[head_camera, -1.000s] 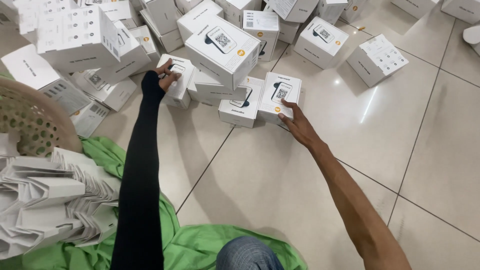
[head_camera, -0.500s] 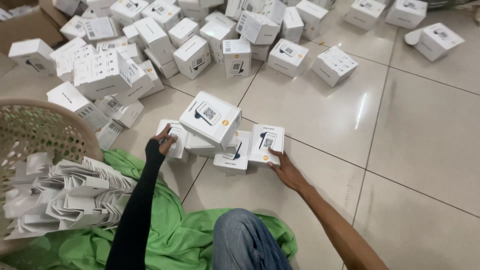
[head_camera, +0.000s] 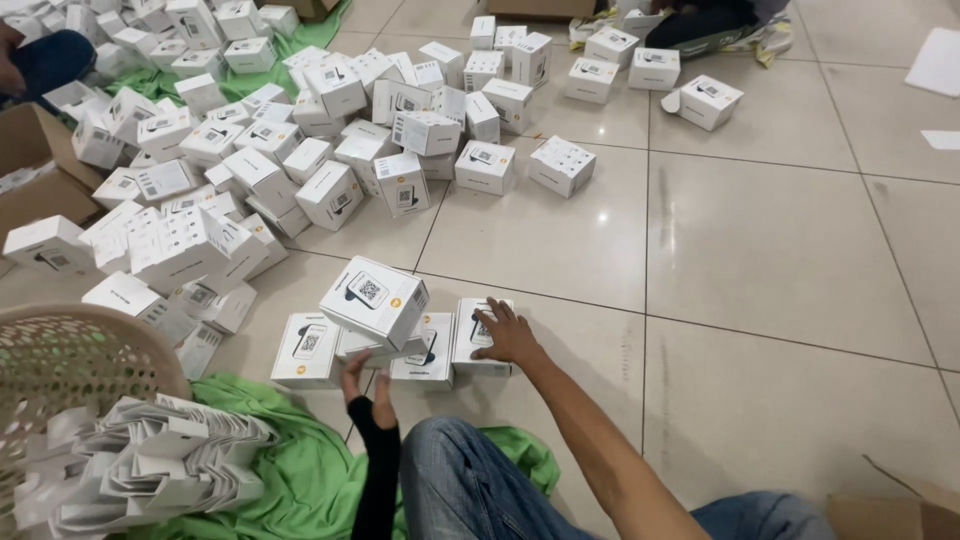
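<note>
Head view: right hand (head_camera: 508, 336) flat on a box (head_camera: 478, 338), left hand (head_camera: 358, 382) open beside the boxes; they look light, stiff, best gripped by the sides.

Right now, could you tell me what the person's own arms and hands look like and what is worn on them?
The left hand is bare, but a snug black sleeve covers that arm from the wrist up. The right hand and its forearm are bare, with no sleeve, glove, watch or ring visible.

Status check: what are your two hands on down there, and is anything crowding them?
Right hand flat on a white box. Left hand open at the row of boxes, one box stacked on top. Green cloth and basket close by at the left.
</note>
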